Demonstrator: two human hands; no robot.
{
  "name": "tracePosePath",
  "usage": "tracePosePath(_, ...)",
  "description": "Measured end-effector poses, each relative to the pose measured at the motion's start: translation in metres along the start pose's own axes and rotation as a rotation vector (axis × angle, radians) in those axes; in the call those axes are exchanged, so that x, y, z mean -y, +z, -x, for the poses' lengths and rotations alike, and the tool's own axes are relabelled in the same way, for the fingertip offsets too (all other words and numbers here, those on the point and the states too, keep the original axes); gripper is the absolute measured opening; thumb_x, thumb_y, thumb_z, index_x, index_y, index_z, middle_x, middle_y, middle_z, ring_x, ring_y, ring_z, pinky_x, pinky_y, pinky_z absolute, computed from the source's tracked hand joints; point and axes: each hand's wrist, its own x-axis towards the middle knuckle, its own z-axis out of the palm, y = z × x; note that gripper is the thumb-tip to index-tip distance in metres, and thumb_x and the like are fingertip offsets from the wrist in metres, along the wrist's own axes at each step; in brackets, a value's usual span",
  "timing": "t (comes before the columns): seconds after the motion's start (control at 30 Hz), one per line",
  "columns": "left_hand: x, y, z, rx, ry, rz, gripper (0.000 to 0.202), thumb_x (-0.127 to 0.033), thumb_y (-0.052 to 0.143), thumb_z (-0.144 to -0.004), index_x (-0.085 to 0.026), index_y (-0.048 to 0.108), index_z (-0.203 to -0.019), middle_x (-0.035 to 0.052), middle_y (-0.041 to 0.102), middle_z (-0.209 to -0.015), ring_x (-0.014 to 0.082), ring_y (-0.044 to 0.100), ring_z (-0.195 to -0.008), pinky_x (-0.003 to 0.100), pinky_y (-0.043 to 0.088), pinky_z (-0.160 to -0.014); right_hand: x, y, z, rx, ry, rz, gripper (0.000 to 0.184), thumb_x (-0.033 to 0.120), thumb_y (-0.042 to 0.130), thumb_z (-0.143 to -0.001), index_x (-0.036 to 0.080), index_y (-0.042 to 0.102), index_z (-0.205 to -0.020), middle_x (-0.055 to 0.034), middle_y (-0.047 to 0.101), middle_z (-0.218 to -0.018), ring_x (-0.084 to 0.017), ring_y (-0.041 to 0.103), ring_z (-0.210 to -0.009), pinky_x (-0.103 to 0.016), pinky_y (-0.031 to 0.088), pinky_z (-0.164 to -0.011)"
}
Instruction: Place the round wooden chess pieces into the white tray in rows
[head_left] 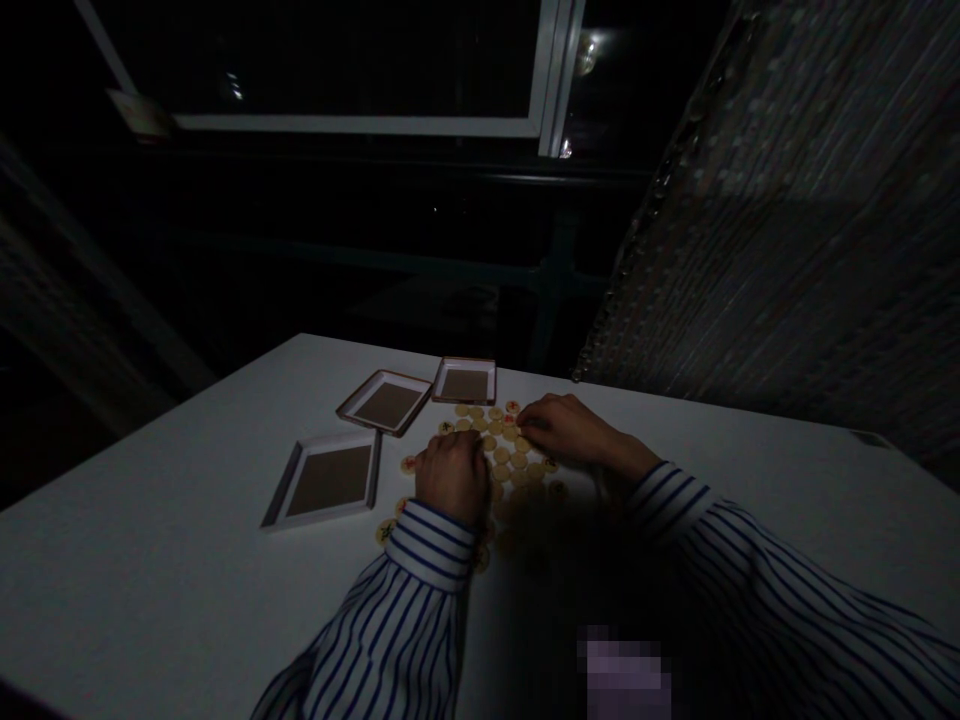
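Note:
Round wooden xiangqi pieces [501,455] lie spread on the table between my hands, many blank side up, some with red or dark characters showing. My left hand [452,478] rests at the left side of the spread, its fingers curled down. Its fingertips are hidden, so what they hold cannot be made out. From the right, my right hand [568,427] reaches in over the far pieces with bent fingers drawn together, the tips at a piece beside a red-marked one [512,407]. Shadow covers the nearest pieces.
Three shallow box parts with brown insides stand left of and behind the pieces: a near one [330,480], a middle one [386,402] and a far one [465,381]. Beyond the white table [187,490] are a dark window and a bead curtain [787,230] at right.

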Motion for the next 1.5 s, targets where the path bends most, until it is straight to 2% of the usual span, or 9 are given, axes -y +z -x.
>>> tracePosePath(0.2, 0.003, 0.008, -0.003, 0.052, 0.010, 0.034, 0.030, -0.023, 0.044, -0.082, -0.021, 0.060, -0.108, 0.0065, 0.064, -0.109, 0.0212, 0.054, -0.106, 0.034, 0.038, -0.090, -0.001, 0.009, -0.003, 0.010, 0.041, 0.099, 0.029, 0.036, 0.043, -0.087, 0.021, 0.064, -0.101, -0.0083, 0.067, -0.099, -0.021, 0.058, -0.096, -0.030, 0.036, -0.081)
tracePosePath(0.5, -0.003, 0.007, -0.001, 0.057, 0.037, 0.032, 0.030, -0.022, 0.041, -0.084, -0.021, 0.060, -0.106, 0.0068, 0.064, -0.107, 0.0235, 0.054, -0.103, 0.037, 0.037, -0.088, 0.008, 0.005, -0.009, 0.094, 0.076, 0.191, 0.027, 0.031, 0.042, -0.087, 0.019, 0.064, -0.094, -0.0118, 0.066, -0.096, -0.023, 0.057, -0.094, -0.033, 0.035, -0.078)
tracePosePath(0.83, -0.002, 0.012, -0.001, 0.028, 0.037, 0.040, 0.029, -0.023, 0.046, -0.081, -0.022, 0.060, -0.106, 0.0060, 0.065, -0.107, 0.0232, 0.055, -0.102, 0.036, 0.037, -0.089, 0.006, 0.008, -0.006, 0.026, 0.060, 0.157, 0.030, 0.030, 0.039, -0.088, 0.020, 0.066, -0.096, -0.0111, 0.068, -0.094, -0.023, 0.059, -0.093, -0.032, 0.034, -0.081)
tracePosePath(1.0, -0.001, 0.014, -0.002, 0.014, 0.049, 0.068, 0.030, -0.022, 0.044, -0.082, -0.021, 0.061, -0.107, 0.0061, 0.065, -0.108, 0.0228, 0.056, -0.102, 0.037, 0.037, -0.090, -0.002, 0.007, -0.004, -0.033, 0.099, -0.039, 0.030, 0.032, 0.041, -0.087, 0.022, 0.065, -0.102, -0.0059, 0.069, -0.095, -0.018, 0.062, -0.085, -0.025, 0.038, -0.072)
tracePosePath(1.2, 0.001, 0.017, -0.003, -0.026, 0.058, 0.168, 0.031, -0.023, 0.045, -0.083, -0.018, 0.061, -0.108, 0.0061, 0.066, -0.107, 0.0213, 0.057, -0.102, 0.035, 0.040, -0.092, -0.006, 0.009, -0.003, -0.095, 0.114, -0.362, 0.028, 0.027, 0.043, -0.084, 0.017, 0.067, -0.095, -0.0041, 0.070, -0.088, -0.015, 0.062, -0.076, -0.022, 0.041, -0.066)
tracePosePath(1.4, 0.003, 0.022, -0.005, -0.105, 0.022, 0.391, 0.028, -0.028, 0.049, -0.082, -0.016, 0.062, -0.104, 0.0077, 0.068, -0.101, 0.0216, 0.060, -0.098, 0.035, 0.044, -0.088, 0.001, 0.007, -0.001, -0.127, 0.074, -0.671, 0.024, 0.027, 0.051, -0.079, 0.014, 0.067, -0.090, -0.0041, 0.070, -0.082, -0.014, 0.062, -0.072, -0.022, 0.045, -0.064)
tracePosePath(1.5, 0.003, 0.024, -0.006, -0.104, -0.008, 0.552, 0.029, -0.031, 0.052, -0.081, -0.016, 0.062, -0.102, 0.0083, 0.069, -0.096, 0.0207, 0.062, -0.092, 0.034, 0.047, -0.085, 0.006, 0.005, 0.000, -0.127, 0.053, -0.784, 0.023, 0.027, 0.054, -0.077, 0.013, 0.067, -0.090, -0.0055, 0.069, -0.085, -0.015, 0.063, -0.076, -0.023, 0.047, -0.066)
